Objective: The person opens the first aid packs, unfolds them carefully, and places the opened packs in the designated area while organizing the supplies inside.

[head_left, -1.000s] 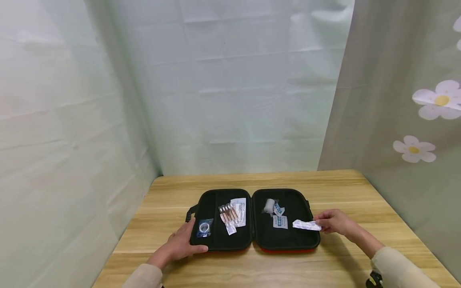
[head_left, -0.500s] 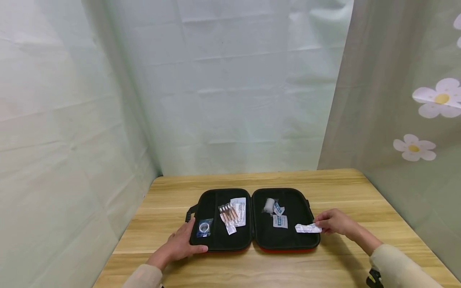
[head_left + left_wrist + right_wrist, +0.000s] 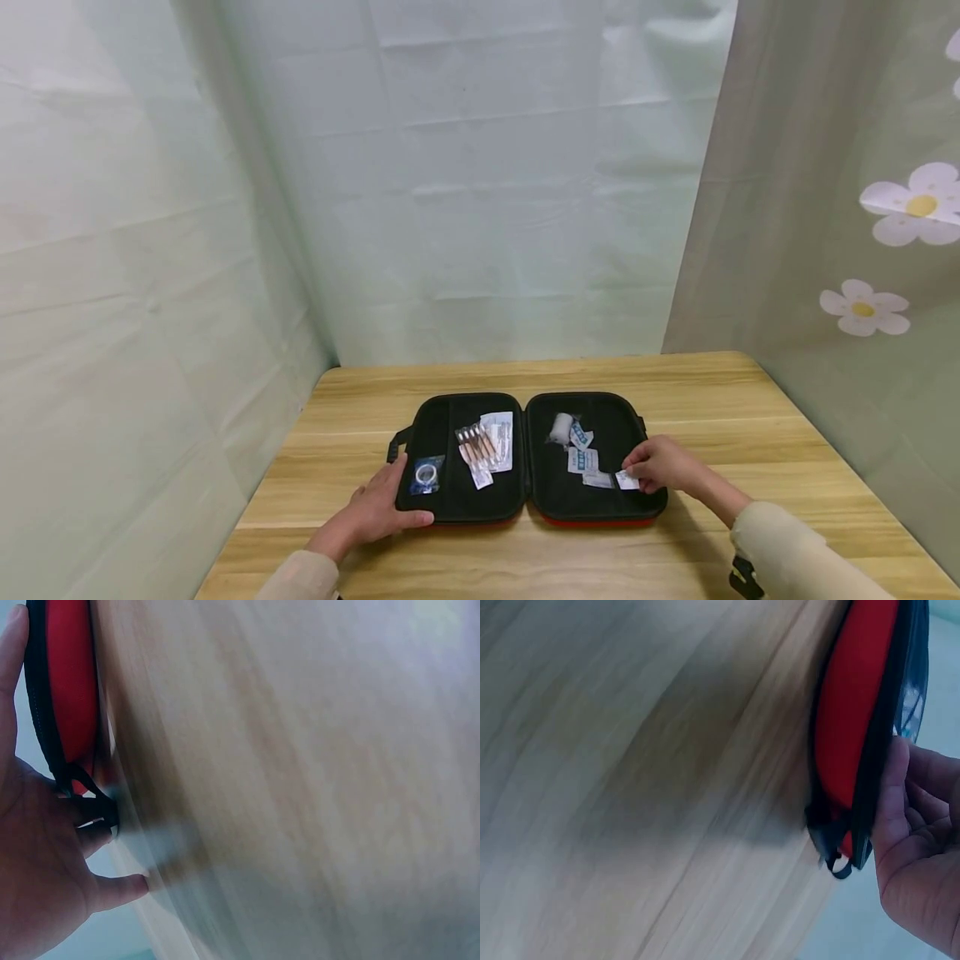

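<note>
Head view: right hand (image 3: pixel 657 463) pinches end of white packet (image 3: pixel 627 481), which sits just left of its fingertips, over right half of open black case (image 3: pixel 577 504) on bench (image 3: pixel 525 567). Left hand (image 3: pixel 381 505), fingers spread, rests at case's near left corner, well apart from packet.

Left wrist: left hand's fingers extended beside case's red side.

Right wrist: thumb and finger meet at case's rim; packet mostly hidden.
</note>
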Motion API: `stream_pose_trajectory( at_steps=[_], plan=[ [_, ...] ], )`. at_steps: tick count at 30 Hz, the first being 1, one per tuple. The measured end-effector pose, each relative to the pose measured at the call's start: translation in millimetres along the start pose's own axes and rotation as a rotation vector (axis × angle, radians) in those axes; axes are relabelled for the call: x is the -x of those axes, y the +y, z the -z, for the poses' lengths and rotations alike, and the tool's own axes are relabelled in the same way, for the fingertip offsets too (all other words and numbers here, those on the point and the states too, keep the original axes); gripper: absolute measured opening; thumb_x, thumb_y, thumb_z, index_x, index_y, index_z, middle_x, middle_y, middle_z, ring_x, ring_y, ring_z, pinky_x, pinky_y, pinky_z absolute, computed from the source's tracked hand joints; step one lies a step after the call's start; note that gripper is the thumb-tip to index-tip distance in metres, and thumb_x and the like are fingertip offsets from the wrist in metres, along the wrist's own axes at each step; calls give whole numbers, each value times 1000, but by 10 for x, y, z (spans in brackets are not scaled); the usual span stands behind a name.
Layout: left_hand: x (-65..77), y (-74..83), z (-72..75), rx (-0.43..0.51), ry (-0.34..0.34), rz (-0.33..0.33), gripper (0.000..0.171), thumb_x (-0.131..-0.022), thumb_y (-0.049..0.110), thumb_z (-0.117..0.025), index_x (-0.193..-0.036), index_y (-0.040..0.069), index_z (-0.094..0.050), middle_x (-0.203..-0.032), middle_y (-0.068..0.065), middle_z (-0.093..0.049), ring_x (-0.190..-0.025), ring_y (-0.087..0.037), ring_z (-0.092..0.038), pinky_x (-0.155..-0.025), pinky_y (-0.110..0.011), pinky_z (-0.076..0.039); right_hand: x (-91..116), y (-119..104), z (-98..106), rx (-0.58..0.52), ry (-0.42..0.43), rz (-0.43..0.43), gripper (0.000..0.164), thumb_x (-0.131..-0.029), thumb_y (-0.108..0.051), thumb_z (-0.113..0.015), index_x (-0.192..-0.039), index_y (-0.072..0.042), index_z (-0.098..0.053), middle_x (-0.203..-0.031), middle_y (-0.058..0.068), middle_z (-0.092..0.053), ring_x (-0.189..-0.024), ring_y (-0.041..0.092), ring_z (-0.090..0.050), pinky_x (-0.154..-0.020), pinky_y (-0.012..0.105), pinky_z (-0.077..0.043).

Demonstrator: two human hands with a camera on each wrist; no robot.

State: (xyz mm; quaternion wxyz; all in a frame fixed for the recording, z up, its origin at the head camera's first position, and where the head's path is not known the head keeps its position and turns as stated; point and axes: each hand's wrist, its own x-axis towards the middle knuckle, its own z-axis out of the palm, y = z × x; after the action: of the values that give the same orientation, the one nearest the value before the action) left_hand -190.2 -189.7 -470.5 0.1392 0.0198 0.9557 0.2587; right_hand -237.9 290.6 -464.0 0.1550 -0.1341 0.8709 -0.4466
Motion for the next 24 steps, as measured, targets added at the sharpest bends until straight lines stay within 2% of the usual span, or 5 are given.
stream_pose_trajectory(
  at_steps=[6, 14, 18, 24],
  plan=[
    [-4, 0, -6, -7, 0, 11, 127, -68, 68, -78, -158, 2, -16, -157, -29, -22, -143, -47, -21, -109, -72, -9, -31, -80, -123, 0, -10, -58, 10, -89, 6, -61, -93, 7, -70, -72, 6, -61, -65, 17, -60, -60, 35, -58],
    [-21, -5, -8, -13, 9, 8, 127, -68, 68, -78, -157, 3, -16, -157, -29, -23, -144, -47, -20, -109, -72, -9, -87, -42, -251, -143, -7, -117, 21, -86, 8, -60, -105, 15, -64, -76, 8, -61, -66, 18, -61, -62, 37, -59],
    [-19, -6, -6, -15, 6, 12, 127, -68, 68, -78, -158, 3, -16, -158, -28, -23, -144, -46, -20, -110, -71, -9, -109, -61, -310, -166, 7, -148, 28, -85, 8, -58, -112, 17, -60, -81, 9, -62, -69, 20, -63, -64, 39, -59],
    [-11, -1, 3, -16, 2, 10, 127, -68, 67, -78, -157, 3, -16, -158, -28, -23, -144, -46, -20, -110, -71, -10, -88, -83, -303, -200, 48, -166, 28, -88, 9, -58, -114, 20, -58, -84, 10, -63, -68, 21, -63, -65, 40, -59]
  ],
)
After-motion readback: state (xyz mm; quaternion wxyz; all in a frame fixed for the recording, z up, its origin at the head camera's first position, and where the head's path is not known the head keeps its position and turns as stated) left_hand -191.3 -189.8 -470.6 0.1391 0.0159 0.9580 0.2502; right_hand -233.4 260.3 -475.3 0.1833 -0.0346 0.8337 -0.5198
